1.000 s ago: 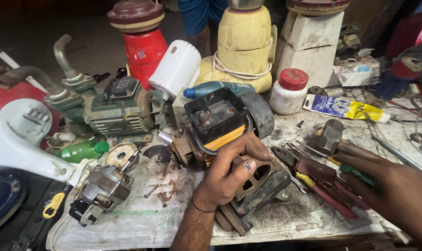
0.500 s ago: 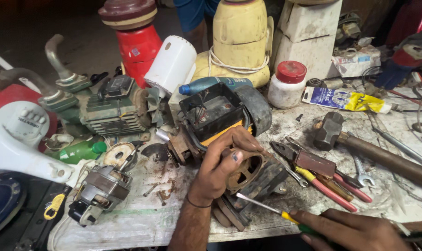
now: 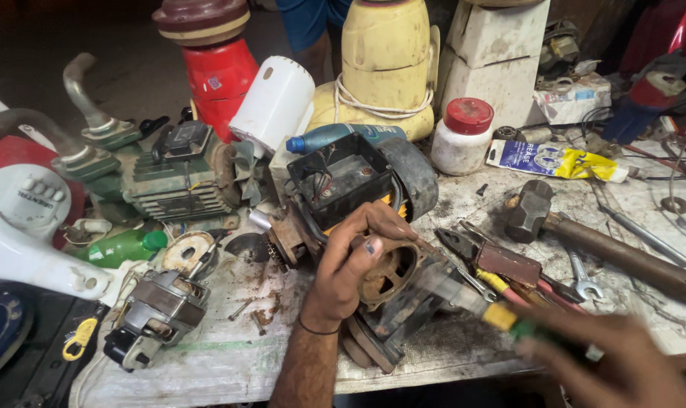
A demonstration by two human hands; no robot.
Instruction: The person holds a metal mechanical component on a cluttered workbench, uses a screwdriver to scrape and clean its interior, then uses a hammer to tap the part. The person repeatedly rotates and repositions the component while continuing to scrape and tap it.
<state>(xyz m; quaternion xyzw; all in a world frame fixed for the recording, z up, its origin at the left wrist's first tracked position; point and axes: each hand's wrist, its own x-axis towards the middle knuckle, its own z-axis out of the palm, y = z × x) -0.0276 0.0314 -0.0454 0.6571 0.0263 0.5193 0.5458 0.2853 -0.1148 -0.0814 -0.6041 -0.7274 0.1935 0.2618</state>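
Your left hand (image 3: 350, 264) has its grip pressed around the rusty round housing (image 3: 384, 272) of the motor (image 3: 358, 196), fingers curled over the rim and thumb on the near side. That motor lies on its side near the middle of the table (image 3: 229, 355), its open black terminal box (image 3: 343, 177) facing up and its grey end cap toward the far side. Your right hand (image 3: 622, 363) is blurred at the lower right edge — its grip is closed on a screwdriver (image 3: 471, 298) with a yellow-and-green handle, and the shaft points left toward the housing, its tip just beside the rusty rim. Whether tip and metal touch, you cannot tell. Just beyond the shaft lie red-handled pliers (image 3: 501, 264) and a spanner (image 3: 581, 276) — a hammer (image 3: 584, 234) rests farther right. A smaller motor part (image 3: 158, 313) sits well apart at the left.
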